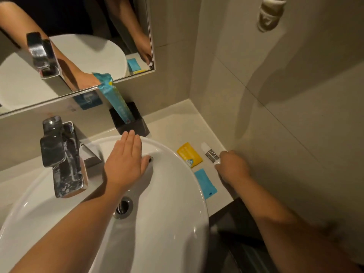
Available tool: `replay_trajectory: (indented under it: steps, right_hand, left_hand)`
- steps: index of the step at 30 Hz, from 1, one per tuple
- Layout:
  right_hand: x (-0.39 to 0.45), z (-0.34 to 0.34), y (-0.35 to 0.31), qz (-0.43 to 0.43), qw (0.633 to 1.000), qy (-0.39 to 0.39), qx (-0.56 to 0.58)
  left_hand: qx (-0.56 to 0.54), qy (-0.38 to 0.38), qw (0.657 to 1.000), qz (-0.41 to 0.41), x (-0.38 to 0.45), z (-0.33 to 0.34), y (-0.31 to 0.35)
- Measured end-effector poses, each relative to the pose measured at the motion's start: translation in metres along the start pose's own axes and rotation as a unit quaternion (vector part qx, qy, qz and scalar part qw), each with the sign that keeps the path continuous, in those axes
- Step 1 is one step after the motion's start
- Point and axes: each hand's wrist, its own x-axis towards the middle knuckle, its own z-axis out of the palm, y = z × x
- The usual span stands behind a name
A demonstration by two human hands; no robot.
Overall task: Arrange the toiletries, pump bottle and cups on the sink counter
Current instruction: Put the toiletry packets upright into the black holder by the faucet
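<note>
A pale counter is seen around a white sink, with a black holder at the back and a long blue packet stood in it. The left hand is held flat over the sink, fingers straight and together, nothing held. A small white tube is pinched at its end by the right hand on the counter, beside a yellow packet and a blue packet.

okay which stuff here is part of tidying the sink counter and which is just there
Part of the job: white tube in the right hand, yellow packet, blue sachet, teal packet in the black holder.

Just there: faucet, basin, mirror, wall fitting.
</note>
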Motion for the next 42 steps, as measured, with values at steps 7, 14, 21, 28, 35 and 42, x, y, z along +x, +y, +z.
replay_trajectory:
  steps: [7,14,21,28,35,42]
  right_hand:
    - [0.002,-0.019,-0.002,0.038,0.982,-0.041,0.182]
    - [0.005,-0.088,-0.069,-0.072,0.896,-0.034,0.436]
    - [0.029,-0.101,-0.197,-0.22,0.858,-0.019,0.464]
    - [0.06,-0.076,-0.236,-0.256,0.865,-0.034,0.429]
    - [0.081,-0.047,-0.236,-0.253,0.921,-0.034,0.294]
    - [0.079,-0.052,-0.219,-0.225,0.912,-0.015,0.343]
  left_hand:
    - [-0.015,-0.001,1.0,-0.007,-0.001,-0.003,0.002]
    - [-0.035,-0.006,0.999,-0.016,-0.002,-0.006,0.003]
    - [-0.048,-0.026,0.998,-0.028,-0.002,-0.005,0.001]
    - [-0.048,-0.015,0.998,-0.024,0.0,0.003,-0.001]
    - [-0.043,-0.004,0.999,-0.029,0.001,0.003,0.001]
    - [-0.042,-0.001,0.999,-0.023,0.0,0.005,-0.001]
